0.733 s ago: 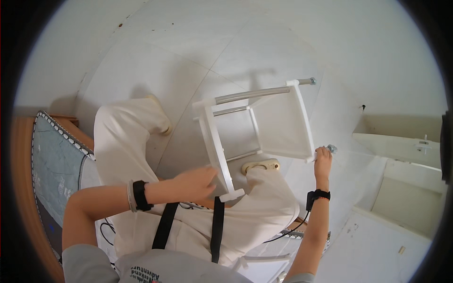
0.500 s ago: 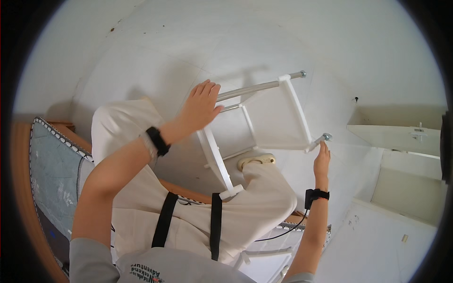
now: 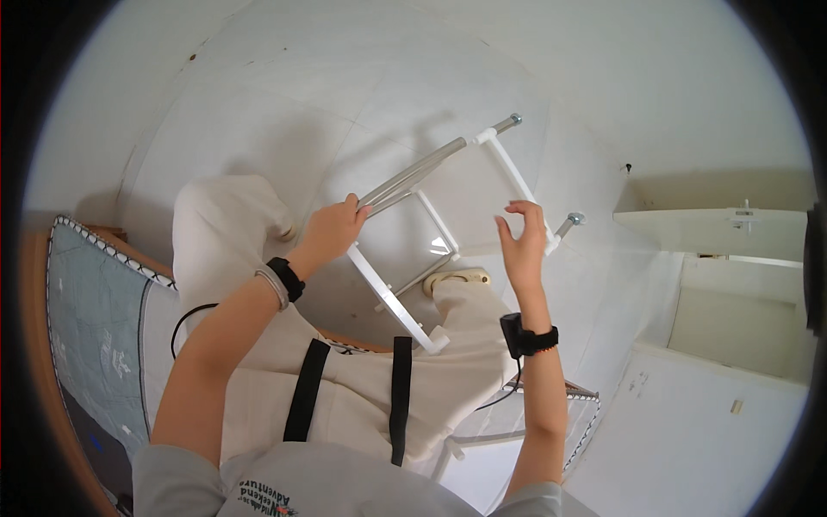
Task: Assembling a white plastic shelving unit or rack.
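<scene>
A rack of white plastic frames and metal tubes (image 3: pixel 416 175) lies tilted on the floor before my knees, with round metal feet at its far-right ends. At its near-left corner my left hand (image 3: pixel 332 231) is closed around the frame where the tube meets a white bar (image 3: pixel 389 295). My right hand (image 3: pixel 524 246) is raised in front of the rack's right-hand white bar (image 3: pixel 514 171), thumb and fingers apart with nothing between them. Whether its fingertips touch the bar I cannot tell. The lower end of the near white bar rests by my leg.
On the right, a low white cabinet has an open door (image 3: pixel 689 226). A bed edge with blue-grey bedding (image 3: pixel 103 310) runs at the left. Another white framed piece (image 3: pixel 487 465) lies beside my right arm. A black cable hangs from my right wrist device (image 3: pixel 514 336).
My left hand has gone from lying over the corner to gripping it. My right hand has left the lower metal foot, moving left and up. The rack has shifted slightly left.
</scene>
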### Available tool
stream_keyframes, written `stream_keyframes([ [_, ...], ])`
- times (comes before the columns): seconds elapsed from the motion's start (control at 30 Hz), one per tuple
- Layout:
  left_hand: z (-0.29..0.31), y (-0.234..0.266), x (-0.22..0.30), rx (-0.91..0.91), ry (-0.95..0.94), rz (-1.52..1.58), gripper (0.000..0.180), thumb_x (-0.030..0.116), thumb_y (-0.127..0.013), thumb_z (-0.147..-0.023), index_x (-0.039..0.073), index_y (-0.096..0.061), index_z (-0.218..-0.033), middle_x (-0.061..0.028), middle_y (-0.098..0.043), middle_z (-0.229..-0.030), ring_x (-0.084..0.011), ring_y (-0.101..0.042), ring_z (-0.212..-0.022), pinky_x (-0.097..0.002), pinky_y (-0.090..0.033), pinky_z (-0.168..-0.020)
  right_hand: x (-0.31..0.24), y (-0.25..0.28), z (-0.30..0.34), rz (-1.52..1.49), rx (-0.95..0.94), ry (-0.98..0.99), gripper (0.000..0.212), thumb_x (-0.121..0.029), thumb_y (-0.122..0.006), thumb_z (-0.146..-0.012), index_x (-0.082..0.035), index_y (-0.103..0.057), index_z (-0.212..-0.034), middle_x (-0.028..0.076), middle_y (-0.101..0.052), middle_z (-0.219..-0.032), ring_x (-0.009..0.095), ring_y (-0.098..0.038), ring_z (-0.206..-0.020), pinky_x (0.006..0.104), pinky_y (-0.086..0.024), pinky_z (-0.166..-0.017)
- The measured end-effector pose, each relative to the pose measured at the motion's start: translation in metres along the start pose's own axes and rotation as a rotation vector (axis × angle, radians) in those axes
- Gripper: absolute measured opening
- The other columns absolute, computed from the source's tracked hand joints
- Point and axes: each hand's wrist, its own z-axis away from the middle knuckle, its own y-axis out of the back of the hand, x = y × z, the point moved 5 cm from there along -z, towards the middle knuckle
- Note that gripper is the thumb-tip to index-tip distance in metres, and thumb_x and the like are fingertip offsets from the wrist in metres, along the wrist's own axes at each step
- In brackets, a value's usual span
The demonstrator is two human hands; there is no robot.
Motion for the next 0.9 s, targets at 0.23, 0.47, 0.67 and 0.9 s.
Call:
stream_keyframes([
  [0.23, 0.005, 0.006, -0.011, 0.027, 0.047, 0.244, 0.032, 0.031, -0.043, -0.09, 0.002, -0.047, -0.079, -0.0157, -0.055, -0.06, -0.035, -0.055, -0.061, -0.0441, -0.043, -0.057, -0.058, -0.053, -0.019, -0.028, 0.006, 0.109, 0.022, -0.004, -0.068, -0.069, -0.004, -0.049, -0.08, 0.009, -0.054, -0.089, 0.03, -0.052, -0.082, 0.0364, -0.039, -0.073],
  [0.47, -0.002, 0.002, -0.011, -0.114, 0.075, 0.33, 0.028, 0.034, -0.042, -0.09, 0.007, -0.049, -0.086, -0.0137, -0.057, -0.063, -0.0343, -0.056, -0.063, -0.0446, -0.043, -0.059, -0.027, -0.104, -0.022, -0.218, -0.144, -0.258, 0.03, -0.014, -0.069, -0.072, 0.001, -0.05, -0.091, 0.013, -0.054, -0.092, 0.026, -0.056, -0.08, 0.0342, -0.044, -0.069],
  [0.67, 0.0, 0.009, -0.008, -0.148, 0.128, 0.309, 0.029, 0.037, -0.042, -0.09, 0.009, -0.051, -0.091, -0.0138, -0.058, -0.064, -0.0348, -0.057, -0.063, -0.0448, -0.044, -0.058, 0.002, -0.178, -0.034, -0.819, -0.242, -0.924, 0.048, -0.026, -0.066, -0.077, 0.007, -0.044, -0.103, 0.016, -0.054, -0.087, 0.025, -0.058, -0.082, 0.0391, -0.051, -0.069],
  [0.9, 0.003, 0.009, -0.008, -0.124, 0.127, 0.28, 0.028, 0.037, -0.042, -0.09, 0.01, -0.048, -0.089, -0.0149, -0.055, -0.063, -0.0363, -0.055, -0.063, -0.0454, -0.041, -0.056, -0.005, -0.226, -0.035, -1.291, 0.159, -1.074, 0.022, -0.014, -0.057, -0.082, 0.002, -0.044, -0.089, 0.012, -0.051, -0.075, 0.022, -0.057, -0.064, 0.0377, -0.054, -0.06],
])
